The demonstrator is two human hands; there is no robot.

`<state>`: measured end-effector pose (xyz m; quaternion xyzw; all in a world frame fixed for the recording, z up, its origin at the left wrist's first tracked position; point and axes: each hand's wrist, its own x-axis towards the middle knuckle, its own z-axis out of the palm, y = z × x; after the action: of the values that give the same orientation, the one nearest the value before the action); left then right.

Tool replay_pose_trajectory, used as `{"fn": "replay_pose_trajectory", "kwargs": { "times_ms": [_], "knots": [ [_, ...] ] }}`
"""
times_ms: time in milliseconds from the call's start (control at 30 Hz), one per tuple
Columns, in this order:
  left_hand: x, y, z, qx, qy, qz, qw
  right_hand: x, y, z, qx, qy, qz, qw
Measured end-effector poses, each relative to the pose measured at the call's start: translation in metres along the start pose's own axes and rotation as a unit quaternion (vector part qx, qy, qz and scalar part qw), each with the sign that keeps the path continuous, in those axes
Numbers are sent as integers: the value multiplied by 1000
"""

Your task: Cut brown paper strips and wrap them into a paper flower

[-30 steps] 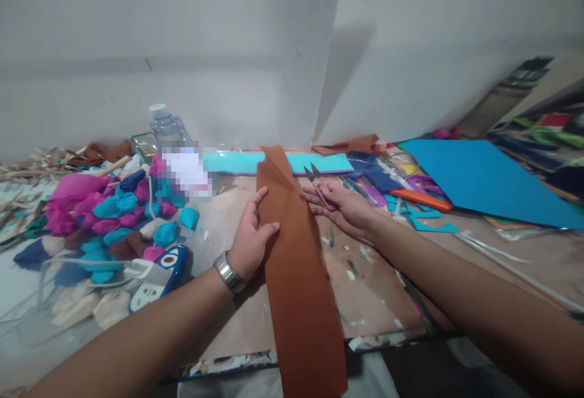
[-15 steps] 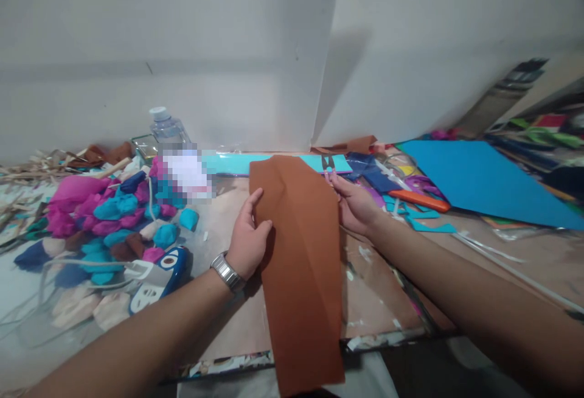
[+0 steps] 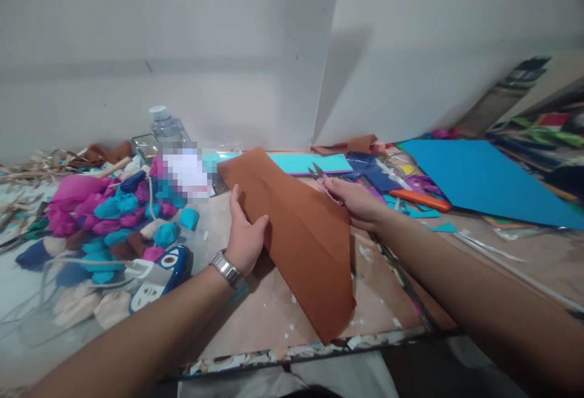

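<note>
From the head view, the step in hand looks like steadying a brown sheet (image 3: 296, 227) between two hands while one of them carries small snips (image 3: 315, 171). To do this well, the person should keep the left hand (image 3: 246, 233) as the anchor, gripping firmly enough to stop slipping but lightly enough not to deepen the faint creases across the middle. The right hand (image 3: 358, 203) calls for more care: the blades stand apart and point toward about ten o'clock, so their tips are best kept off the brown surface and away from the left fingers. The far end would sit flatter if it were not left to curl.

Taking the middle of the sheet as the dial's centre, the piece slants from eleven o'clock at its far end to five at its near end. The left hand is at nine, its thumb lying on top and its forefinger stretched along the edge, so the sheet is pinched between them. The right hand is at two, beside the opposite edge, its fingers curled round the snips' handles; whether any of those fingers also grip the sheet is hidden. A turquoise strip (image 3: 314, 164) runs behind the snips at one o'clock, and an orange cutter (image 3: 420, 199) lies between two and three, well apart from the sheet.
</note>
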<state>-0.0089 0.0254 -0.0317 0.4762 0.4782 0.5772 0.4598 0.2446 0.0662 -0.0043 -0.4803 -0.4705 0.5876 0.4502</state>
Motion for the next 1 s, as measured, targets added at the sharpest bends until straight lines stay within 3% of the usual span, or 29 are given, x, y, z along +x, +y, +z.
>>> {"fn": "replay_pose_trajectory", "kwargs": {
  "times_ms": [100,200,300,400,533,733,833,1000],
  "knots": [
    [-2,3,2,-22,-25,-15,999,-1,1,1,6,7,18,1000],
    [-6,8,4,-40,-80,-71,993,-1,2,1,1,26,18,1000],
    [-10,13,5,-22,-139,-133,981,0,2,0,-13,46,12,999],
    [-12,17,4,1,-170,-154,973,1,2,-1,-23,54,9,998],
    [-11,17,4,30,-138,-159,977,2,0,-2,-15,51,5,999],
    [-5,9,4,-18,-71,-129,989,2,-5,-10,-36,34,12,999],
    [-4,11,5,-29,-79,-140,987,1,-9,-17,-67,14,21,997],
    [-8,16,7,-26,-108,-154,982,4,-13,-28,-235,82,-83,965]
  ]
}}
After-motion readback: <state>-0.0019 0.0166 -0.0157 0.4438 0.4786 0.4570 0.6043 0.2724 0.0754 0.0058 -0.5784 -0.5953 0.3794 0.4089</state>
